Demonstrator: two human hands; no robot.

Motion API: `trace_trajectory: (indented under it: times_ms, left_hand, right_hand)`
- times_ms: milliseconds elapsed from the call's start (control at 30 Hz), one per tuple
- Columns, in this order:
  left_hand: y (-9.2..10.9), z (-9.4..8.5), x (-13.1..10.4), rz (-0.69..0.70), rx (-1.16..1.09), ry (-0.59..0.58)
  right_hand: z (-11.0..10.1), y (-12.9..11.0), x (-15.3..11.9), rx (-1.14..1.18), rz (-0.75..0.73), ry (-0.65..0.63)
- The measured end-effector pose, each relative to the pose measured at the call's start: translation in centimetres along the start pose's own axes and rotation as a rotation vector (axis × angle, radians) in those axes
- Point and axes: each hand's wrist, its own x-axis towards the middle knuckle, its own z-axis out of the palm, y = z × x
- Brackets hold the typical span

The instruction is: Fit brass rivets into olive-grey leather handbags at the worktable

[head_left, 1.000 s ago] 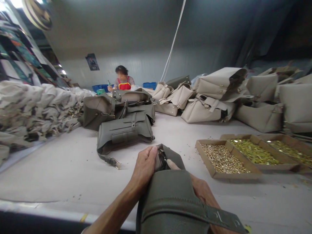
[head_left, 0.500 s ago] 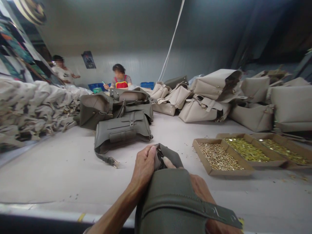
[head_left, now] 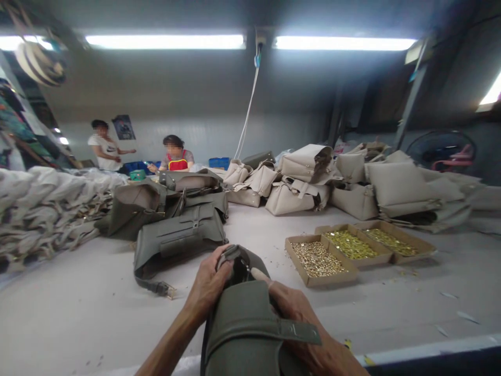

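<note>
A dark olive-green handbag (head_left: 240,313) stands at the table's near edge, right in front of me, with a stitched strap across its flap. My left hand (head_left: 211,279) grips the left edge of its far end, fingers closed round the material. On the other side, my right hand (head_left: 291,303) holds the same end, a fingertip reaching into the dark opening beside a small shiny bit that I cannot make out. Just beyond lies another olive handbag (head_left: 180,237), its buckled strap (head_left: 162,288) trailing on the table.
Cardboard trays (head_left: 313,280) of small gold metal pieces stand to the right. Beige handbags (head_left: 301,162) are heaped at the back, and whitish wrapped items (head_left: 43,209) line the left. Two people (head_left: 105,149) are at the far side. Tube lights (head_left: 164,42) hang above.
My view has tilted up and shifted right, bringing the lights into sight. Both hands keep hold of the handbag; its far opening and my right hand show more plainly.
</note>
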Motion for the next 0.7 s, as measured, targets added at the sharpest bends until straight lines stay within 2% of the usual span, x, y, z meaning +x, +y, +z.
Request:
trace_trajectory:
  times_ms: [133,200,300,367,433,533,633,700]
  left_hand:
    - [0.9,-1.7,1.3,0.087,0.027,-0.16]
    - [1.7,-2.3,2.3,0.115,0.049,-0.2]
    - [3.2,-3.2,3.7,0.131,0.073,-0.214]
    - [4.2,-4.0,4.5,0.119,0.083,-0.236]
    - [5.3,-4.9,5.1,0.101,0.082,-0.295]
    - [6.4,-5.7,6.0,0.07,0.069,-0.421]
    - [6.7,-5.3,6.8,0.022,0.06,-0.55]
    - [6.5,-4.3,7.2,0.006,0.046,-0.65]
  right_hand:
    - [-2.1,0.4,-3.4,0.049,0.057,0.131]
    - [-3.2,0.4,-4.3,0.129,0.195,0.162]
    - [-4.5,0.5,-5.2,0.442,0.428,0.178]
    - [-4.9,1.2,-5.8,0.486,0.486,0.188]
    - [-4.5,2.3,-6.4,0.262,0.452,0.184]
    - [-2.9,4.3,-6.7,-0.136,0.364,0.124]
    - [-1.2,5.6,-5.7,-0.376,0.337,0.046]
    - [-0.5,6.2,-4.7,-0.523,0.331,0.055]
